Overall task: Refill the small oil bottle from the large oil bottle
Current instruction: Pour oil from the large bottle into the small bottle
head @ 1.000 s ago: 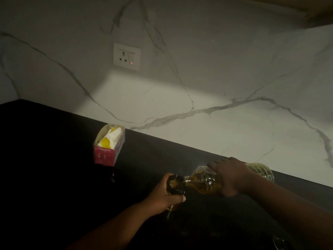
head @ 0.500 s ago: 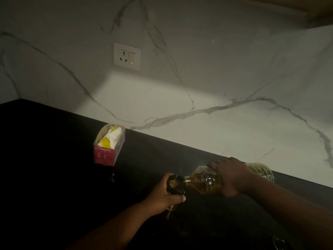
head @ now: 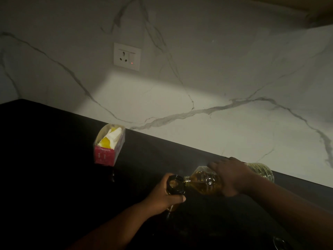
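The small dark oil bottle (head: 175, 185) stands upright on the black counter (head: 54, 159), its open mouth facing up. My left hand (head: 163, 194) grips it around the neck. The large clear plastic bottle (head: 204, 182) of golden oil lies tipped almost flat, its neck touching the small bottle's mouth. My right hand (head: 231, 175) holds the large bottle around its middle from above. The large bottle's base (head: 263, 170) shows to the right of that hand.
A red carton (head: 109, 147) with white and yellow packets stands on the counter to the left. A wall socket (head: 127, 56) sits on the marble backsplash behind. A round dark object (head: 279, 243) lies at the bottom right, partly cut off.
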{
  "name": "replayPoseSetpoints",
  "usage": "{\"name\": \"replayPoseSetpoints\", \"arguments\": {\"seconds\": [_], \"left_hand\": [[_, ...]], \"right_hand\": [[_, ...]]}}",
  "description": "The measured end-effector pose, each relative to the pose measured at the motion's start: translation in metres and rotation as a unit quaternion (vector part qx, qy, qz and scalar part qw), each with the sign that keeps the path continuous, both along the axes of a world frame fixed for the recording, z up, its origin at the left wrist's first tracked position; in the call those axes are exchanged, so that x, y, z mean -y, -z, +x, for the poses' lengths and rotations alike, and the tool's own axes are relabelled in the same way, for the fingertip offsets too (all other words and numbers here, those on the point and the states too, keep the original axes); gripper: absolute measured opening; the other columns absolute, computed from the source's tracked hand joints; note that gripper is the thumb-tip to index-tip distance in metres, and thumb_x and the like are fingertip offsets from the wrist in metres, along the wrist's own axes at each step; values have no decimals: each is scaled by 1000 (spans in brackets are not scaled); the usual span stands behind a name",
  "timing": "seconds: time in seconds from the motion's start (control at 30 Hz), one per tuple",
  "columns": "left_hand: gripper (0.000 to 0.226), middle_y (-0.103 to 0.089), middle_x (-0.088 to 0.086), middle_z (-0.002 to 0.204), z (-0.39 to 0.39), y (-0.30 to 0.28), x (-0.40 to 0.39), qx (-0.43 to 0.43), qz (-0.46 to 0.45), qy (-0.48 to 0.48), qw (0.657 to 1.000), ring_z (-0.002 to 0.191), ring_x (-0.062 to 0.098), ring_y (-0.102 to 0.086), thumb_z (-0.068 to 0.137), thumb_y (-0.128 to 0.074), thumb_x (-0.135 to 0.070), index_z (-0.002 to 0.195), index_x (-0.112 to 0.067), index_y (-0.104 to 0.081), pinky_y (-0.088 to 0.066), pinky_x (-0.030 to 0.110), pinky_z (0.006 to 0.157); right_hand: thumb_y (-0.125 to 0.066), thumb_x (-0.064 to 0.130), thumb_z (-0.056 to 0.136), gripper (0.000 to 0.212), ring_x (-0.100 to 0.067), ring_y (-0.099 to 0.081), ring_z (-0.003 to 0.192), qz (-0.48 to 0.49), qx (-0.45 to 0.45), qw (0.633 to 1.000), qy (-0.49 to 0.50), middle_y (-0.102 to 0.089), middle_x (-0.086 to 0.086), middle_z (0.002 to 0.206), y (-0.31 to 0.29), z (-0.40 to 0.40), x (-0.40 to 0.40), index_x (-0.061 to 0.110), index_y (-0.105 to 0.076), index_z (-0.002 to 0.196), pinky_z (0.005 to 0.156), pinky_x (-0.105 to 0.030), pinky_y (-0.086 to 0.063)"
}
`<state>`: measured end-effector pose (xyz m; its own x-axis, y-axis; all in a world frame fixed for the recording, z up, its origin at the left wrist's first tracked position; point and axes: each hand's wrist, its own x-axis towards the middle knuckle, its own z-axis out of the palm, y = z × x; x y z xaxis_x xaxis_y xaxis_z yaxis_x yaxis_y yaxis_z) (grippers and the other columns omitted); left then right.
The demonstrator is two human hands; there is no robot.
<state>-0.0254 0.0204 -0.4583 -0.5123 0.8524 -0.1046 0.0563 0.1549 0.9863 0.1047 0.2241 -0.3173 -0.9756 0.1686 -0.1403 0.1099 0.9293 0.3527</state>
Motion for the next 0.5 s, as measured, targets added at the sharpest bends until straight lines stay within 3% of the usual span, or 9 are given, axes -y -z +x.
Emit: {"name": "replayPoseSetpoints", "arguments": {"seconds": [0.5], "left_hand": [[72,-65,-7,116,1,-1,1,-4,3,-1,1000,114,11,-61,55,-83,-44,118,-42,-49,-48,45,105]], "right_hand": [[-66,58,63,70,-14,-57,105,-7,8,1000,4,-59,7,111,-2,1,2,30,-45,124,91,-30,-37]]}}
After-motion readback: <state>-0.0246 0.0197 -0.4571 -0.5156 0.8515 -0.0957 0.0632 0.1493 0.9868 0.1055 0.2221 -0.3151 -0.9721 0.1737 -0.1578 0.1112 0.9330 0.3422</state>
